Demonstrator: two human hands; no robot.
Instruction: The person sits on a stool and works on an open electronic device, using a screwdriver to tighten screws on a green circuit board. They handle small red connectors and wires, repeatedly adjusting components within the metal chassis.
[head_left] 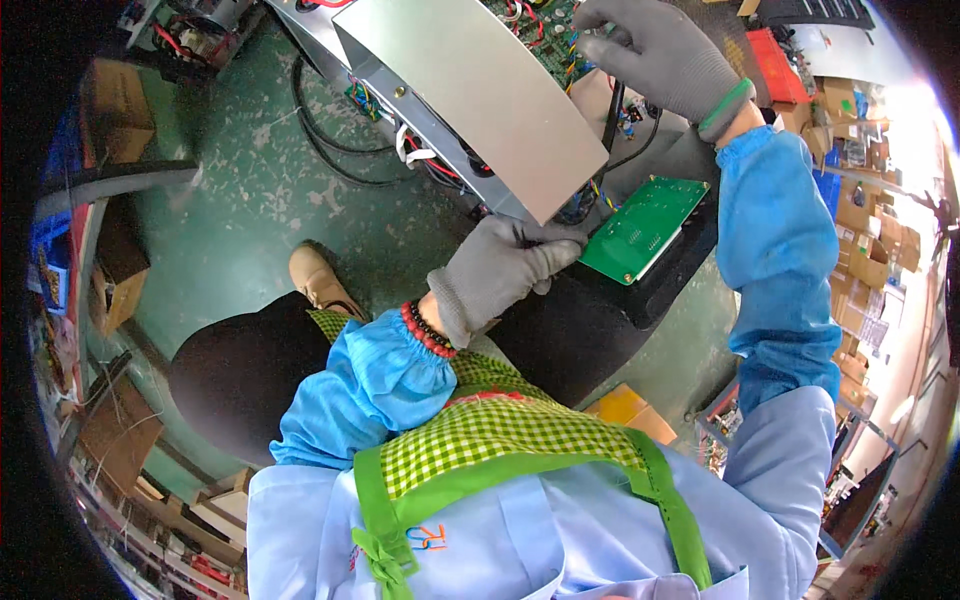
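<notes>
A silver metal casing [480, 95] stands tilted in front of me, with cables and wiring [430, 160] showing along its open side. My left hand [505, 270], in a grey glove, is closed just below the casing's near corner, thumb and fingers pressed together; what they hold, if anything, is hidden. Close to those fingertips a green circuit board [645, 228] lies on a black surface. Beyond the casing, my right hand [665, 60], gloved too, has its fingers curled in above a larger populated board [552, 40] and coloured wires. I cannot make out anything between them.
A black cable [325, 145] loops over the green floor left of the casing. A red bin [775, 65] stands at the far right. Shelves with cardboard boxes [865, 260] line the right side; more boxes [120, 110] are at the left. A carton [632, 412] sits beside my leg.
</notes>
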